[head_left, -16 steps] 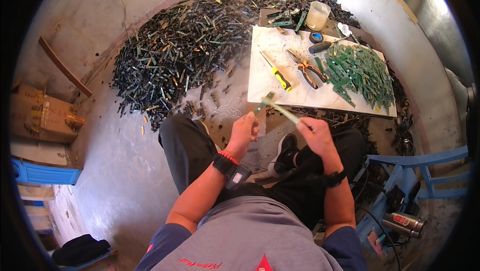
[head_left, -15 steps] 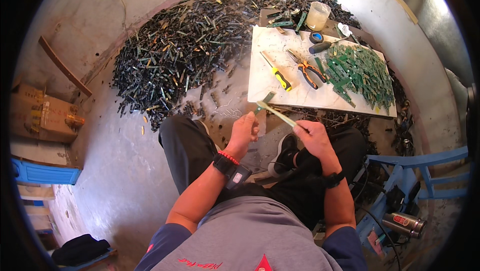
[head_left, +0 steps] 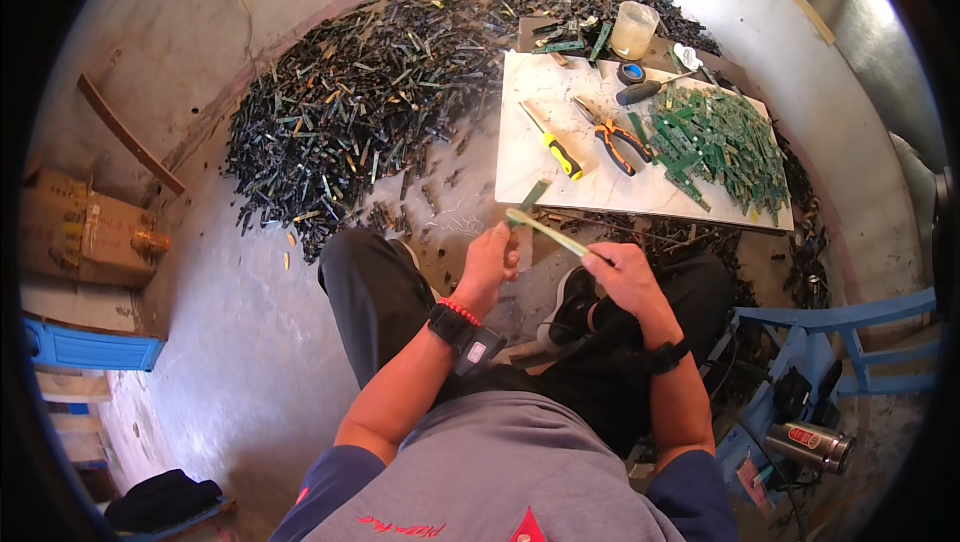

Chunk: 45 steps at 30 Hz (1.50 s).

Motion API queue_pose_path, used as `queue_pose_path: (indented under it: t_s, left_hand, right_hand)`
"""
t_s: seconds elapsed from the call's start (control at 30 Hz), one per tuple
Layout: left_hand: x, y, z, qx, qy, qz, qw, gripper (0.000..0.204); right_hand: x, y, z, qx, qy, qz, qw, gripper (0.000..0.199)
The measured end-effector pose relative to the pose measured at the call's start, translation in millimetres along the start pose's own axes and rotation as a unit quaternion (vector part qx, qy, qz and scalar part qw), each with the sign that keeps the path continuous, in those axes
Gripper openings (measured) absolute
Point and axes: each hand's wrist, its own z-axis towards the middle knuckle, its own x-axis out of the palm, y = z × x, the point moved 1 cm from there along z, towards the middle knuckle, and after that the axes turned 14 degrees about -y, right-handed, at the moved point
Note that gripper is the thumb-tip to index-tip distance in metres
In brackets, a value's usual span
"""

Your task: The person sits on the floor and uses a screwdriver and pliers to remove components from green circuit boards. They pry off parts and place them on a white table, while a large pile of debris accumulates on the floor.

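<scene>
My left hand (head_left: 486, 267) pinches the lower end of a narrow green circuit board strip (head_left: 536, 193), which sticks up beyond the fingertips. Closed round the handle of a pale yellow-green brush (head_left: 553, 234) is my right hand (head_left: 627, 277). The brush slants across the strip, its head at the board just above my left fingers; its bristles are too small to make out. Ahead and to the right, a white board (head_left: 515, 157) carries a yellow-black screwdriver (head_left: 563, 157), orange-black pliers (head_left: 612, 147), a dark-handled tool (head_left: 640, 92) and a heap of green circuit board strips (head_left: 725, 147).
A large pile of dark strips (head_left: 340, 122) covers the floor at the far left. A cloudy plastic cup (head_left: 635, 32) and a blue-black tape roll (head_left: 631, 74) stand toward the back. Right of me are a blue chair (head_left: 800, 322) and a steel flask (head_left: 812, 447); cardboard boxes (head_left: 95, 232) lie left.
The brush head has shifted slightly left and down across the strip, and my right hand has moved a little left with it. My left hand stays nearly in place.
</scene>
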Motion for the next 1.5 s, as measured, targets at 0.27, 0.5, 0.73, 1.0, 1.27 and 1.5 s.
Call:
queue_pose_path:
  t_s: [0.27,0.5,0.73,1.0,1.27,1.5]
  left_hand:
    - [1,0,1,0.003,0.023,-0.003,1.000,0.034]
    - [5,-2,0,-0.011,0.023,-0.015,1.000,0.032]
    - [9,-3,-2,0.008,0.017,-0.009,1.000,0.032]
    - [4,-2,-4,-0.001,0.002,0.003,1.000,0.031]
    - [8,0,-4,0.000,-0.015,0.002,1.000,0.030]
    - [9,-2,-6,0.011,-0.025,0.007,1.000,0.029]
  right_hand:
    - [-11,1,6,0.057,-0.056,0.001,0.997,0.019]
    - [-14,5,9,0.024,-0.090,-0.040,0.995,0.019]
    - [-8,0,10,-0.011,-0.088,-0.049,0.995,0.020]
    - [-2,5,4,-0.031,-0.133,-0.071,0.988,0.021]
    - [-9,1,7,0.015,-0.111,-0.068,0.991,0.020]
    - [-6,8,3,-0.007,-0.131,-0.077,0.988,0.021]
